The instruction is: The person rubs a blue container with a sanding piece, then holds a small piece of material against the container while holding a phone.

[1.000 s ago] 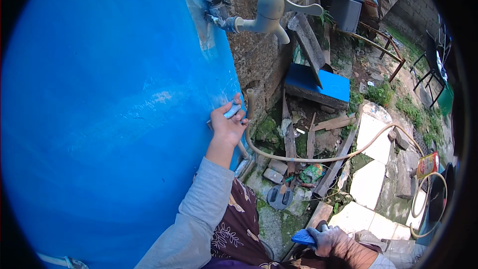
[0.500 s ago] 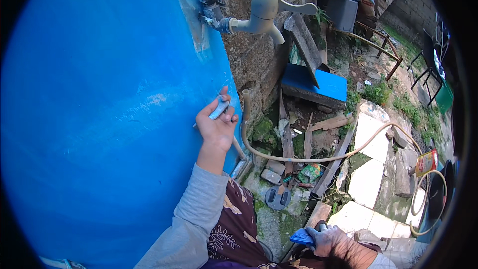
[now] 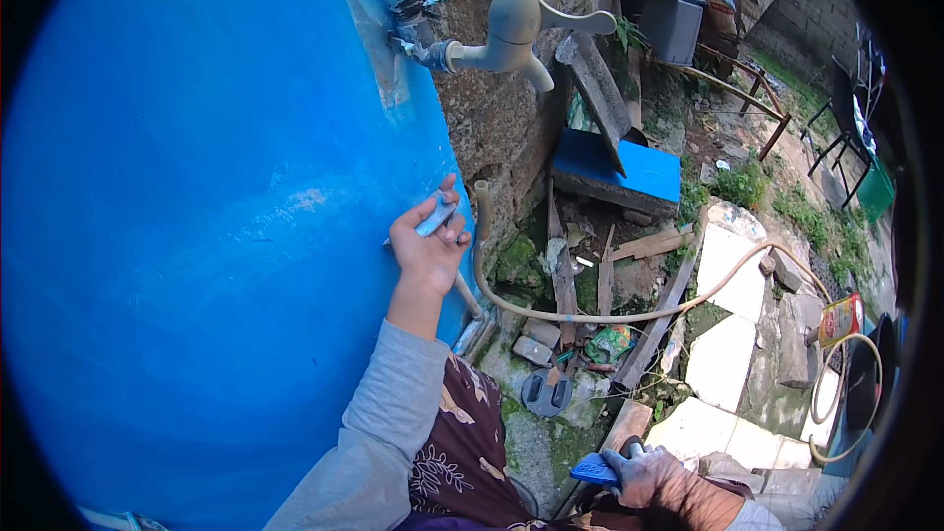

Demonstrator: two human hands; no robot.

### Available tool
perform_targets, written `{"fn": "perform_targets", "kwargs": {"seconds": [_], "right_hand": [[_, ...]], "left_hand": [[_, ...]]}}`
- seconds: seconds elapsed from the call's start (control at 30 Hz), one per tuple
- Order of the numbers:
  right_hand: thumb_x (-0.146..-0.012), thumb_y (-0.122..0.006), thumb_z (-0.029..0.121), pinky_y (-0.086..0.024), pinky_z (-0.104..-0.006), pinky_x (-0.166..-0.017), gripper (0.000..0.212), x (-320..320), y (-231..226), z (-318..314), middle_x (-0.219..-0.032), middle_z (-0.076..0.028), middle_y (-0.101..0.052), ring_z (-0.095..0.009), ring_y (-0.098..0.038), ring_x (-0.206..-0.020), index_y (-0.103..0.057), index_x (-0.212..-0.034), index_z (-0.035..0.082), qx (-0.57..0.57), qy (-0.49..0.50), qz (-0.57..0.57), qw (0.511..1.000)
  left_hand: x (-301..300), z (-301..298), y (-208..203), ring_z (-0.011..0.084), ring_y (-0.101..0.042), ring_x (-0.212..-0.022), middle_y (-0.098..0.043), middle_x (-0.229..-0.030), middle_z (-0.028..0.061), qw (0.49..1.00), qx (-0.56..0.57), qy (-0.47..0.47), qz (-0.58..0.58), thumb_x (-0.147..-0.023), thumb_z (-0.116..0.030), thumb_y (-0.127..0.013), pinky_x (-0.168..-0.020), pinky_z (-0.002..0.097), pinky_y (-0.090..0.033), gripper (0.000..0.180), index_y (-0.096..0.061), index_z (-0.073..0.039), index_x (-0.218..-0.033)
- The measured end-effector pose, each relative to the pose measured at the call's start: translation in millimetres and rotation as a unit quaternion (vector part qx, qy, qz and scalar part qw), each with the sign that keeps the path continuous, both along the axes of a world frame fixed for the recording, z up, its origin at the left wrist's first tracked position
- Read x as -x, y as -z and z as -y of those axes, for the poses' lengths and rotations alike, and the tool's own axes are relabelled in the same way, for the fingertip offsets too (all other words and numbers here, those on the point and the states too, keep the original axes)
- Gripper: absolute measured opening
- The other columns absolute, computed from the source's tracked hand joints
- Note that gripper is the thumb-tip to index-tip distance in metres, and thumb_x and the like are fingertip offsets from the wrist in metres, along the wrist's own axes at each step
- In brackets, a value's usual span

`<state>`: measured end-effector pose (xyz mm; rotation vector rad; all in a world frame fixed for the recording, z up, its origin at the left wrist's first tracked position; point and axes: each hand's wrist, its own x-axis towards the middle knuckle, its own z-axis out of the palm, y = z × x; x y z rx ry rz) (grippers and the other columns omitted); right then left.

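My left hand (image 3: 425, 254) is raised against the blue-painted wall (image 3: 246, 334), its fingers curled round a small, flat, pale-blue piece (image 3: 436, 218). A thin edge of that piece pokes out toward the wall; its kind is unclear. Low on the right, my right hand (image 3: 651, 477) grips a blue flat tool (image 3: 595, 470) with a pale part showing at the thumb. Its exact kind cannot be made out. Pale smears mark the right fingers. Above the left hand, a cream tap (image 3: 514, 29) sticks out from a pipe at the wall's edge.
Beside the left hand rises the end of a tan hose (image 3: 590, 317), which runs right across the ground. A blue-topped slab (image 3: 629, 172), planks (image 3: 659, 324), broken blocks and pale tiles (image 3: 723, 359) lie around. A grey bin (image 3: 675, 25) stands farther back.
The view has shifted very slightly. Both hands stay nearly where they were, with the same things in their grip.
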<state>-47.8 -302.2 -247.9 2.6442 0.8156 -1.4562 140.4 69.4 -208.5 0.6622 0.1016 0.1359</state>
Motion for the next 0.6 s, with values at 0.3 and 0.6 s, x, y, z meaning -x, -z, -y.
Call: {"fn": "perform_targets", "kwargs": {"seconds": [0.3, 0.6], "right_hand": [[-0.085, -0.055, 0.042, -0.04, -0.0458, -0.102, 0.069, -1, 0, -1, -0.126, -0.029, -0.055, -0.042, -0.05, -0.122, -0.04, -0.144, 0.009, 0.003, -0.003, 0.01, 1.0], [-0.086, -0.054, 0.042, -0.039, -0.0461, -0.104, 0.07, -2, -2, -2, -0.127, -0.029, -0.053, -0.042, -0.05, -0.122, -0.038, -0.145, 0.009, 0.016, -0.006, -0.006, 1.0]], "left_hand": [[3, 0, -4, 0.0097, -0.034, -0.056, -0.057, -0.09, -0.0061, 0.995, 0.087, 0.046, -0.014, -0.093, -0.017, -0.039, -0.065, 0.0312, -0.029, 0.039, -0.053, -0.006, -0.128], [0, 12, 0, 0.0098, -0.035, -0.055, -0.057, -0.09, -0.0055, 0.998, 0.035, -0.022, -0.041, -0.094, -0.017, -0.04, -0.066, 0.031, -0.03, 0.038, -0.052, -0.006, -0.128]]}}
